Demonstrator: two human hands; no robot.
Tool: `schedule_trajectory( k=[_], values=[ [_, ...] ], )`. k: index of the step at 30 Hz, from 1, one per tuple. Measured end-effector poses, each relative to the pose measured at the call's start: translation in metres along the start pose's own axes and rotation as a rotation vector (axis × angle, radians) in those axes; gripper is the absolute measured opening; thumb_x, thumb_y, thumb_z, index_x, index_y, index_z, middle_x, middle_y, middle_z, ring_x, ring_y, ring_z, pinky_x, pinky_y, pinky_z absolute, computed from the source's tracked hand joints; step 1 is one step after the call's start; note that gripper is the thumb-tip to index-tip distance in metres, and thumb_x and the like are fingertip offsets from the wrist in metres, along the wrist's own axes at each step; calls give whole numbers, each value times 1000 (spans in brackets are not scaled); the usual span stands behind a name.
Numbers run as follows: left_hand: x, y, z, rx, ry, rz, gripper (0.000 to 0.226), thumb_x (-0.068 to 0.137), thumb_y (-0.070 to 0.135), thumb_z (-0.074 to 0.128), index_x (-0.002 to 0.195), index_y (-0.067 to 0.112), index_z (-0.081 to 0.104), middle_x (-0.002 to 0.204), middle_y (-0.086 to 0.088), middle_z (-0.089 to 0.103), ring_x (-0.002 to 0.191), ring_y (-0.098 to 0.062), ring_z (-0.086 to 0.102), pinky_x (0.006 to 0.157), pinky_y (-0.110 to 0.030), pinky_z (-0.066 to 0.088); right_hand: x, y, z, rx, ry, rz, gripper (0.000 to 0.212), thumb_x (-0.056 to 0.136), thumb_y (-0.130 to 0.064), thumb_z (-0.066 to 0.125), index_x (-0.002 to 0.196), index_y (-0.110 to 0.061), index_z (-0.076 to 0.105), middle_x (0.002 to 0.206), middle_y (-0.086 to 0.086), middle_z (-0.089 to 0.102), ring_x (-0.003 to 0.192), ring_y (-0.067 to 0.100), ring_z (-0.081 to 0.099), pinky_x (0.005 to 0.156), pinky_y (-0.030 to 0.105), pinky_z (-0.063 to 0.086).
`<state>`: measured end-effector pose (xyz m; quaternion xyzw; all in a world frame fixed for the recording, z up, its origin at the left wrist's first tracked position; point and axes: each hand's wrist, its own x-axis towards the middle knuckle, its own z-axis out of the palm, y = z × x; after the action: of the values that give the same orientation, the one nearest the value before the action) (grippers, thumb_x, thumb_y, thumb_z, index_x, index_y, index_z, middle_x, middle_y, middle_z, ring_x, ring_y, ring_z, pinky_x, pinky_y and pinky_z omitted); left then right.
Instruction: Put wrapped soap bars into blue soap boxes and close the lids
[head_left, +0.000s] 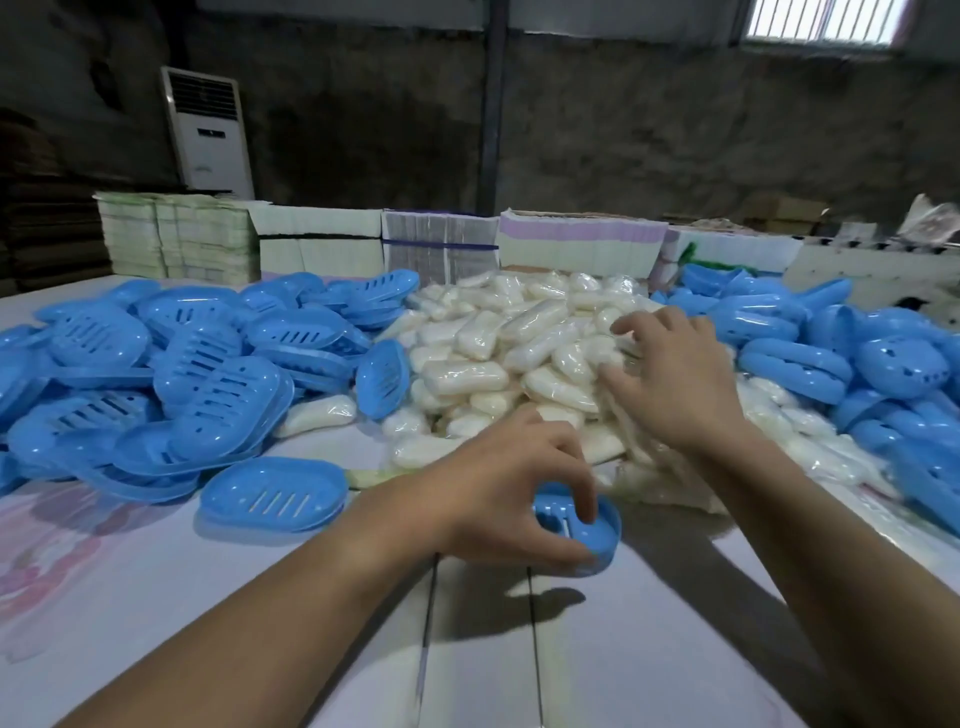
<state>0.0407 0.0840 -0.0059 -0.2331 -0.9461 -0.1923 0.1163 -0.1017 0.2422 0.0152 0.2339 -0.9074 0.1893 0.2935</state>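
My left hand (511, 488) grips a blue soap box (597, 535) that rests on the table near the middle, with fingers curled over its top. My right hand (670, 379) lies over the heap of wrapped white soap bars (493, 338), fingers spread and touching the bars; I cannot see a bar clearly held. A single blue slotted box part (275, 493) lies flat to the left of my left hand.
A big pile of blue slotted box parts (171, 374) fills the left of the table (208, 597). More blue boxes (841, 353) are heaped at the right. Stacks of flat cartons (322, 239) line the far edge. A white air conditioner (208, 130) stands behind.
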Motion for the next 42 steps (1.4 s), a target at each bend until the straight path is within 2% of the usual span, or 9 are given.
schedule_trajectory(
  k=[5,10,15,18,24,27,31,36,42],
  values=[
    [-14,-31,-25,-71,-215,-285,69,70,44,89,127,47,50,119,28,42,119,1,42,99,-16,40,-6,24,10,52,-57,201,63,84,-51,54,142,-33,37,142,8,42,128,33,35,101,50,34],
    [-9,-39,-22,-11,-184,-318,59,64,50,88,115,49,58,112,23,51,102,2,50,80,-13,42,8,29,13,122,-126,208,61,89,-63,43,146,-42,36,149,4,45,134,32,42,107,52,35],
    [-6,-36,-10,-7,-142,-346,63,59,58,86,115,46,58,110,18,53,102,3,46,84,-18,45,6,17,15,374,-19,157,25,80,-52,54,100,-36,59,121,-7,52,95,24,63,83,46,53],
    [-4,-33,-4,-5,-103,-336,57,61,60,86,109,41,60,104,19,55,101,5,42,78,-17,40,8,20,18,372,104,169,19,77,-39,66,71,-26,53,101,-7,49,87,21,58,73,34,43],
    [-4,-32,0,-31,-39,-359,56,56,62,85,101,39,62,100,16,55,96,1,45,80,-24,46,-1,22,-3,323,205,-95,26,68,-22,74,82,-26,52,92,-7,50,80,11,44,67,27,30],
    [-3,-34,-1,-57,-27,-348,52,57,56,88,99,37,64,97,14,56,94,-2,47,81,-28,48,-18,13,-27,520,-20,-322,24,65,-24,74,79,-27,55,91,-6,60,82,13,56,74,25,47],
    [-3,-36,-1,-88,-9,-329,47,59,52,91,95,33,66,94,9,58,90,-6,48,75,-24,42,-50,4,-28,583,-493,-412,34,61,-11,79,76,-32,56,89,7,66,83,31,62,74,50,50],
    [-4,-35,-3,-83,-10,-328,51,59,53,91,99,32,66,98,9,59,93,0,47,78,-23,42,-57,-7,-23,648,-567,-475,33,67,4,80,82,-20,63,91,11,66,83,31,63,75,51,51],
    [-6,-34,-6,-60,-50,-340,52,60,59,87,101,36,64,99,12,58,92,-1,47,79,-31,49,-54,15,-39,556,-529,-453,25,73,-26,80,94,-17,71,93,-6,68,88,12,61,77,34,48]
  ],
)
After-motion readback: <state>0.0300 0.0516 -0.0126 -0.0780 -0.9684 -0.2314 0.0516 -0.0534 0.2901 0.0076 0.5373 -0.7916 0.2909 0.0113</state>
